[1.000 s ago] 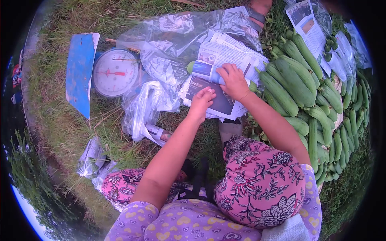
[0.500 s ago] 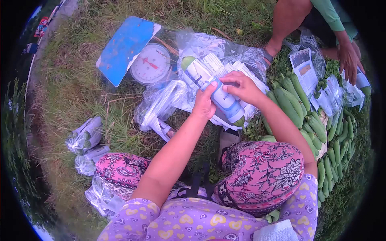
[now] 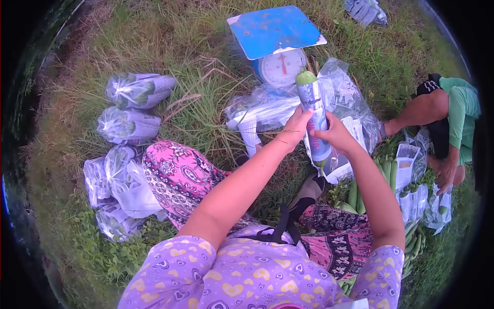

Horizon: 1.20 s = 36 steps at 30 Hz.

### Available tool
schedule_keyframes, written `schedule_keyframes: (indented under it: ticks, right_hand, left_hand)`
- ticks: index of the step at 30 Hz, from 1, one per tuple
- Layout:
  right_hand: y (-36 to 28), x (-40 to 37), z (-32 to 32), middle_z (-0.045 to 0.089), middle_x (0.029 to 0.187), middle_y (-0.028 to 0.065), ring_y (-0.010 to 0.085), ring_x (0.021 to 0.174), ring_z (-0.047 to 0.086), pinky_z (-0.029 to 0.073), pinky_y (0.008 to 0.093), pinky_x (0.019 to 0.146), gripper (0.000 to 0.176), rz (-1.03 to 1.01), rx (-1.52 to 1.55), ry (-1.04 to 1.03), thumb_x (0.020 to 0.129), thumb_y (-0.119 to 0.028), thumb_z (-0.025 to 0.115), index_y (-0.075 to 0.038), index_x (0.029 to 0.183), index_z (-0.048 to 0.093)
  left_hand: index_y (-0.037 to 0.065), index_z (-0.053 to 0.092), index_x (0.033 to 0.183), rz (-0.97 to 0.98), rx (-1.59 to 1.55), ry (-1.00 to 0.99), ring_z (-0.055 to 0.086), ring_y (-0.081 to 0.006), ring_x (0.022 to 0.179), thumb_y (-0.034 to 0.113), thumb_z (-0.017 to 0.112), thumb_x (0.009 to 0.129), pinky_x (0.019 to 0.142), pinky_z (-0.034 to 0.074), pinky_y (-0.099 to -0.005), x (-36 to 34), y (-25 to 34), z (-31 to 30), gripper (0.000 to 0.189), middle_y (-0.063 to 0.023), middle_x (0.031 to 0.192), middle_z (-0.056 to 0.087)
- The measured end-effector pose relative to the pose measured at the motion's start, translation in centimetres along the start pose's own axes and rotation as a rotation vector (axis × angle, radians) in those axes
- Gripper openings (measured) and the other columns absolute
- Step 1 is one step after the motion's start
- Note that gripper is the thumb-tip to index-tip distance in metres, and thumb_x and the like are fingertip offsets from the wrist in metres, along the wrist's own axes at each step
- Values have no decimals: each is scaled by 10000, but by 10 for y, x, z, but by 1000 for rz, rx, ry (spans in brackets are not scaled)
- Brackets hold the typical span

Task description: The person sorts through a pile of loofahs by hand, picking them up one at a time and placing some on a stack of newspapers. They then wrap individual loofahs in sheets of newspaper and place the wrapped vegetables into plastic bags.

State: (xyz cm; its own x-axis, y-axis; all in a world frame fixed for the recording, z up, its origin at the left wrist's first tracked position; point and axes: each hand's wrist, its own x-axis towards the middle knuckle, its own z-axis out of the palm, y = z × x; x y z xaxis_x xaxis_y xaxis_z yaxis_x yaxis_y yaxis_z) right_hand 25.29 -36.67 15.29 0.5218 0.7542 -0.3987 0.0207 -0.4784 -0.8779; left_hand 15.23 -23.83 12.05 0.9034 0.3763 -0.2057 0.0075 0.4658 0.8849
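A long green gourd is rolled in printed newspaper, its rounded green end and its stem end sticking out. My left hand grips the roll from the left, thumb across the paper. On the other side my right hand closes around its lower half. Below and behind it lie loose newspaper sheets and clear plastic on the grass. Unwrapped green gourds are piled to the right of my hands.
A dial scale with a blue tray stands ahead. Bagged, paper-wrapped bundles lie at left, with another bag far off. At right, a person in green sleeves reaches toward wrapped gourds.
The view has swung left, bringing more bagged bundles into sight. The wrapped gourd is now more upright, and my right hand has gone from the paper's edge to gripping the roll.
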Motion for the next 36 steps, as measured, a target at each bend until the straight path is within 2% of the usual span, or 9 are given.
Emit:
schedule_keyframes:
  ticks: [2,5,9,12,17,20,21,28,36]
  right_hand:
    - [32,7,22,632,1009,107,170,902,612,489,324,820,601,49,123,3,679,-152,780,27,1185,511]
    - [74,9,47,635,1045,110,174,916,611,484,314,820,610,172,65,-57,688,-134,762,33,1218,510]
    - [132,12,79,638,1051,131,197,942,609,467,317,849,670,239,17,-42,638,-203,780,38,1208,521]
    - [146,18,97,643,1047,141,211,944,616,464,322,853,664,295,-2,-78,625,-230,781,30,1187,542]
    - [145,41,122,658,992,156,239,898,638,476,338,835,605,277,-37,-88,614,-243,756,16,1134,586]
    - [146,60,137,660,985,168,261,897,643,483,352,832,613,266,-7,-79,605,-285,741,19,1117,600]
    - [149,69,142,660,985,172,265,899,644,484,354,833,619,263,-11,-74,604,-297,741,22,1115,600]
    - [126,105,166,650,1055,219,306,962,645,484,352,869,693,213,16,89,629,-353,712,25,1194,573]
    - [130,132,171,634,1089,214,326,1012,621,483,391,895,710,221,-205,253,642,-316,767,-20,1235,512]
  left_hand:
    - [24,515,1237,45,434,-66,500,-244,1130,204,505,914,982,371,-389,13,-16,-56,370,-120,1220,538]
    - [45,555,1213,166,1225,320,481,-302,1168,152,512,865,997,360,-416,21,-40,-86,367,-146,1240,535]
    - [80,574,1176,432,1682,402,511,-286,1067,133,511,818,936,373,-416,44,-85,-135,367,-116,1102,555]
    - [82,570,1171,193,1591,360,502,-308,1129,86,505,813,954,378,-443,46,-86,-152,365,-130,1146,576]
    - [86,652,904,155,1618,476,616,-307,901,122,570,757,770,469,-451,58,-90,-169,172,-110,938,622]
    - [98,656,924,114,1529,543,618,-316,918,129,601,728,774,477,-453,58,-81,-165,206,-116,950,627]
    - [113,659,963,-10,1416,531,612,-334,952,197,676,724,831,480,-439,63,-77,-169,253,-127,1013,638]
    - [82,667,988,99,1172,554,626,-331,936,177,667,722,830,491,-402,74,-63,-169,282,-144,993,668]
    - [101,654,1049,-81,1385,428,614,-323,995,171,666,703,858,488,-415,66,-30,-157,353,-148,1048,650]
